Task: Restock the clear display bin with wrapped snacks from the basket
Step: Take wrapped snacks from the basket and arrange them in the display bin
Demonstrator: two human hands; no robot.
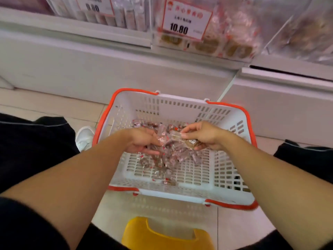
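both hands gather in the basket [180,103], left hand [142,140] clutching wrapped snacks [162,159], right hand [203,136] pinching one; best scoop full handfuls before lifting to the display bin [207,42].

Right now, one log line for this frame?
stage: gathering | left hand: grips wrapped snacks | right hand: pinches one snack | basket: floor

Soft even indoor light, slight motion blur, wide-angle bending at edges

Yellow stool [167,235] btm ctr; white shoe [84,138] left; price tag [185,20] "10.80" up top.
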